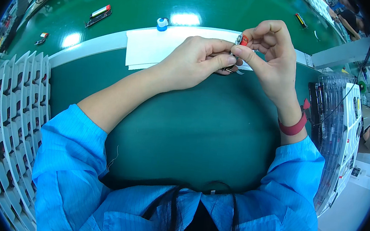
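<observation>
Electronic assembly (244,40), small and red-ended, sits right of centre in the upper frame, over the right end of the white paper (149,50). The left hand (201,59) grasps its dark lower part between thumb and fingers; the right hand (274,57) pinches it near the red end with thumb and forefinger. It is probably light, stiff and somewhat fragile, so a gentle hold by its edges would suit. Fingers hide much of it; its long axis seems steep, red end toward the upper right.
</observation>
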A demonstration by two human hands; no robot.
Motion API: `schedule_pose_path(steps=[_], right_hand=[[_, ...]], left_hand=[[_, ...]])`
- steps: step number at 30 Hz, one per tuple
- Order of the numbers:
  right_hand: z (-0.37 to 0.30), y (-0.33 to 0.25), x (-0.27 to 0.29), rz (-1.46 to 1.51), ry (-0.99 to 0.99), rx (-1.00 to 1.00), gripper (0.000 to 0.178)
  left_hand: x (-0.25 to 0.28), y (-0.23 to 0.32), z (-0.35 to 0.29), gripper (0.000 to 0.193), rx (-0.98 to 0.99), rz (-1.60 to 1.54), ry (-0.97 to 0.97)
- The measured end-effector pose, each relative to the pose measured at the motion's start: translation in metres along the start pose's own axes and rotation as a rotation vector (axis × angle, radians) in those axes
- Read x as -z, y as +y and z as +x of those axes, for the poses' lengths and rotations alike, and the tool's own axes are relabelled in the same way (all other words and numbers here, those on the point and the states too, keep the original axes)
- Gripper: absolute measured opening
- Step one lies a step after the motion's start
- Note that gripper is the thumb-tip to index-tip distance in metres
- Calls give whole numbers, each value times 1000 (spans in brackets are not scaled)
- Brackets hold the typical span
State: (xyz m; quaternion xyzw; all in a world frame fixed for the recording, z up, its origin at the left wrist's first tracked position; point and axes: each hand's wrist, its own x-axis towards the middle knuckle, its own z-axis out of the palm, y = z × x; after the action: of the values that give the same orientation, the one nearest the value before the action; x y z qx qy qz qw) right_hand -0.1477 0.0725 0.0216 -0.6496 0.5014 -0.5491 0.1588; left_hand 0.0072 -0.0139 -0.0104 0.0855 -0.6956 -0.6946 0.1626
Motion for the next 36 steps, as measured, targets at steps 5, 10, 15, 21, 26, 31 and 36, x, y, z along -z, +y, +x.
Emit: schedule_pose_path(steps=[5, 10, 15, 21, 26, 31, 36], right_hand=[[-1, -1, 2, 33, -14, -14, 29], [-1, -3, 0, 16, -22, 11, 29], [0, -5, 0, -6, -42, 33, 30], [4, -14, 2, -287, -14, -225, 34], [-4, -8, -10, -238, 55, -249, 28], [-5, -10, -14, -387, 111, -24, 23], [-6, -12, -14, -517, 126, 136, 21]], left_hand=[[4, 4, 0, 29, -3, -44, -61], [5, 3, 0, 29, 2, -41, -65], [3, 2, 0, 27, -12, -147, -20], [5, 5, 1, 28, -56, -16, 30], [2, 5, -2, 27, -89, 226, 69], [2, 8, -3, 26, -94, 334, 92], [2, 9, -3, 26, -116, 324, 87]])
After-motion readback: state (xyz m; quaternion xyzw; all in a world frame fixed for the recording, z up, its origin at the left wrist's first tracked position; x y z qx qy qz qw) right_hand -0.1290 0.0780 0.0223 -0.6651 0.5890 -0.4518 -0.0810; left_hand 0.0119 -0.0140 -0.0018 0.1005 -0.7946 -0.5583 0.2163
